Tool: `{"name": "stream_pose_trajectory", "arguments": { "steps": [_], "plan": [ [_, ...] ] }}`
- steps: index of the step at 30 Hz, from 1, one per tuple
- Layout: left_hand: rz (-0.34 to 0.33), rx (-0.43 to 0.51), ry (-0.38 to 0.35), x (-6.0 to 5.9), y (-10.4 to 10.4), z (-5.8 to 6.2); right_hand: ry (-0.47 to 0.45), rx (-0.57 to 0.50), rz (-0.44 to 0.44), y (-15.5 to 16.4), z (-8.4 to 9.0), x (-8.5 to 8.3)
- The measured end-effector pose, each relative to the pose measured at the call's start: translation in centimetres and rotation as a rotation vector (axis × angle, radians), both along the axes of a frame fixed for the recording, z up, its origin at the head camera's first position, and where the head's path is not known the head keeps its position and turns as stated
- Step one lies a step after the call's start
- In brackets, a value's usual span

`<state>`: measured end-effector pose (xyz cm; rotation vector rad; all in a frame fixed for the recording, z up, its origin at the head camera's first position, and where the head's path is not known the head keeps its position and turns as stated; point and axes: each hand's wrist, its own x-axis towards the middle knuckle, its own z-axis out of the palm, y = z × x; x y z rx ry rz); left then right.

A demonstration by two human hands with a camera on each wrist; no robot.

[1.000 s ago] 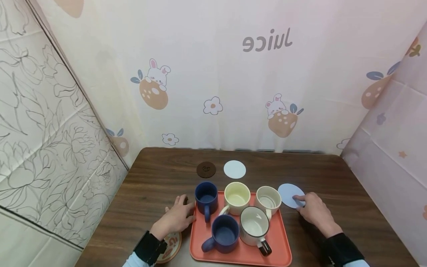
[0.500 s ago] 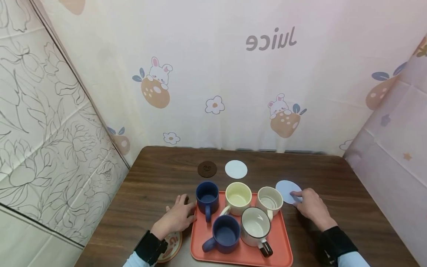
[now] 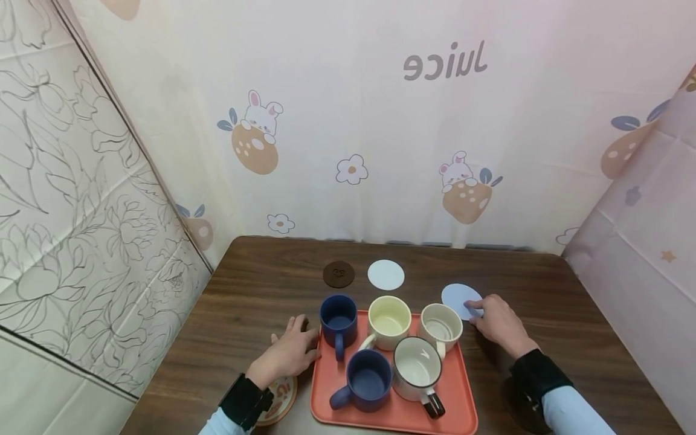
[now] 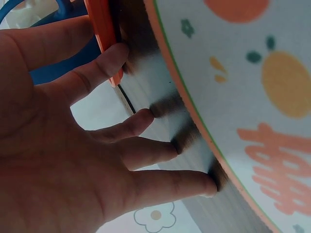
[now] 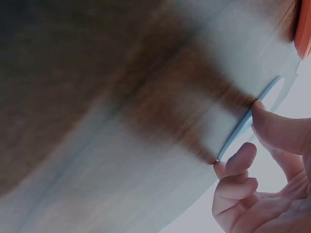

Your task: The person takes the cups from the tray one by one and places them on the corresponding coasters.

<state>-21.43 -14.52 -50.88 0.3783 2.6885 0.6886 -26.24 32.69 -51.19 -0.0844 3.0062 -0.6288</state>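
Note:
My right hand (image 3: 500, 323) holds a pale round coaster (image 3: 455, 298) by its edge, low on the table beyond the tray's back right corner. In the right wrist view, the thumb and a fingertip sit at separate spots along the coaster's rim. My left hand (image 3: 290, 350) rests beside the tray's left edge, fingers spread. Its fingertips reach down to the table, and two digits lie at the orange-red tray's rim (image 4: 102, 34). On the tray (image 3: 459, 399) stand two blue mugs (image 3: 370, 380), a pale yellow-green mug (image 3: 388, 326), a cream mug (image 3: 439, 326) and a white dark-rimmed mug (image 3: 415, 368).
A dark brown coaster (image 3: 339, 275) and a white coaster (image 3: 386, 275) lie behind the tray. A fruit-patterned coaster (image 3: 281, 402) is partly under my left wrist. Below my right wrist shows a dark round thing (image 3: 516, 405). Printed curtains (image 3: 304, 121) hang behind the table.
My right hand has moved the pale coaster away from me and slightly left, toward the back of the table. My left hand and the mugs stay in place.

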Motion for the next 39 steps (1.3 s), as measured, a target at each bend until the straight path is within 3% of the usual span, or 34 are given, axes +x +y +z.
{"name": "stream_pose_trajectory", "arguments": {
  "steps": [18, 39],
  "plan": [
    [0.007, -0.002, -0.009, 0.0, 0.1, 0.1, 0.003, -0.023, 0.045, -0.8, -0.5, -3.2],
    [-0.015, 0.028, 0.008, 0.1, -0.2, -0.2, -0.022, -0.023, 0.047, -2.1, 0.0, -5.4]
  ]
}}
